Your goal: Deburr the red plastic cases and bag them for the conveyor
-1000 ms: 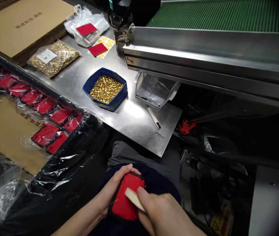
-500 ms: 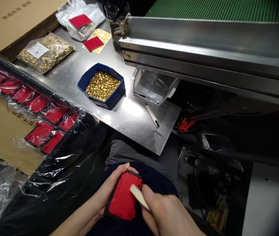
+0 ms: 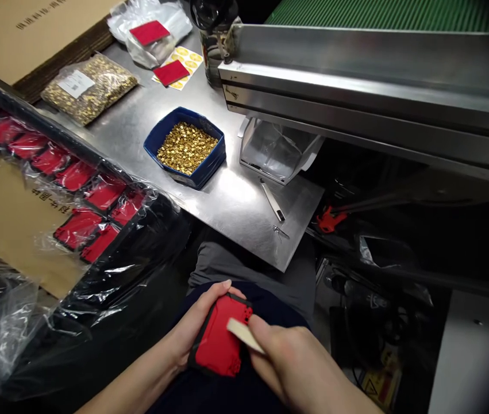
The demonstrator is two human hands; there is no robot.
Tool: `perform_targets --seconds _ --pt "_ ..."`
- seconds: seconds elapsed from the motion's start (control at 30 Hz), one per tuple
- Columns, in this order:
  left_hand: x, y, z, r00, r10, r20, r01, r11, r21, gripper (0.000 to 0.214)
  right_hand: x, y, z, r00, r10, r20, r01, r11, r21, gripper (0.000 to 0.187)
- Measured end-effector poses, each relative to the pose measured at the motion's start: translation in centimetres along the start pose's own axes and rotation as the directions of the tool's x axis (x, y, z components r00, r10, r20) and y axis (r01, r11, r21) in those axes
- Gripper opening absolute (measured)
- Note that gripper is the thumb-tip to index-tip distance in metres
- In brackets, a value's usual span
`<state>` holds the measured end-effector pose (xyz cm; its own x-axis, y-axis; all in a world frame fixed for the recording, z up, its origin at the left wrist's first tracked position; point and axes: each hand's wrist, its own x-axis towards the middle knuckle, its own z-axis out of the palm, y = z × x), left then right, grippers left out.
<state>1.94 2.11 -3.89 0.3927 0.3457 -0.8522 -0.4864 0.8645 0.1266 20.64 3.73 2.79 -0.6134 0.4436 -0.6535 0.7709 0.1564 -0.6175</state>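
Low in the head view, over my lap, my left hand (image 3: 193,326) grips a red phone case with a black edge (image 3: 219,345) by its left side and top. The red back faces up. My right hand (image 3: 293,357) is closed around a flat cream-coloured strip (image 3: 243,333). Its free end lies over the upper right part of the red back; whether it presses on the surface I cannot tell. The rest of the strip is hidden inside the fist.
On the metal table (image 3: 210,210) stand a blue bin of small brass parts (image 3: 222,156), a bagged batch of similar parts (image 3: 110,86), a white-handled tool (image 3: 272,201) and a grey bin (image 3: 244,152). Bagged red cases (image 3: 104,192) lie left. A green conveyor (image 3: 382,14) runs behind.
The view has shifted slightly, so the table and bins appear a little further right. The case is tilted a bit differently, and the strip lies flatter across it. Both hands keep their hold.
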Motion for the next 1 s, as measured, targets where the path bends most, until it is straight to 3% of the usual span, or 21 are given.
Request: perform_targets --seconds 0.1,0.23,0.33,0.43,0.53,0.63,0.7,0.8,0.9,1.0 --pt "-0.1 0.0 -0.2 1.000 -0.009 -0.013 0.009 1.000 0.016 0.045 -0.3 0.1 -0.3 0.996 0.016 0.089 -0.013 0.999 -0.038 0.021" --pt "-0.2 0.0 -0.2 0.999 0.013 -0.033 -0.013 1.000 0.003 0.043 -0.1 -0.2 -0.5 1.000 0.015 0.019 -0.015 1.000 0.009 0.007" --pt "-0.2 0.1 0.1 0.999 0.010 -0.048 -0.010 1.000 0.008 0.043 0.5 -0.8 -0.9 0.998 -0.009 0.067 0.012 0.999 -0.032 0.012" --pt "-0.5 0.2 0.5 0.998 0.032 -0.058 -0.032 0.999 -0.003 0.041 0.1 -0.7 -2.6 0.999 -0.008 -0.042 0.006 0.999 -0.040 0.005" --pt "-1.2 0.3 0.4 0.995 0.080 -0.064 -0.083 0.996 -0.043 0.044 -2.0 1.2 -4.7 0.985 0.084 -0.149 -0.045 0.968 0.248 0.020" --pt "-1.6 0.2 -0.3 0.997 0.065 -0.045 -0.071 0.988 -0.137 0.049 -2.9 4.6 -5.4 0.936 0.273 -0.224 -0.126 0.850 0.512 0.030" --pt "-1.6 0.2 -0.8 0.997 0.054 -0.046 -0.062 0.980 -0.188 0.051 -1.3 6.5 -5.1 0.899 0.341 -0.273 -0.174 0.852 0.494 0.026" --pt "-1.5 0.2 -1.4 0.997 0.039 -0.066 -0.054 0.969 -0.242 0.054 4.6 7.2 -5.0 0.874 0.226 -0.430 -0.118 0.957 0.263 0.021" --pt "-1.4 0.2 -1.8 0.996 0.030 -0.082 -0.050 0.963 -0.265 0.057 11.4 5.5 -6.4 0.815 0.100 -0.571 -0.043 0.993 0.112 0.025" --pt "-1.6 0.3 -2.1 0.995 0.053 -0.080 -0.073 0.958 -0.278 0.060 14.8 3.3 -8.5 0.728 0.078 -0.682 -0.053 0.997 0.057 0.037"
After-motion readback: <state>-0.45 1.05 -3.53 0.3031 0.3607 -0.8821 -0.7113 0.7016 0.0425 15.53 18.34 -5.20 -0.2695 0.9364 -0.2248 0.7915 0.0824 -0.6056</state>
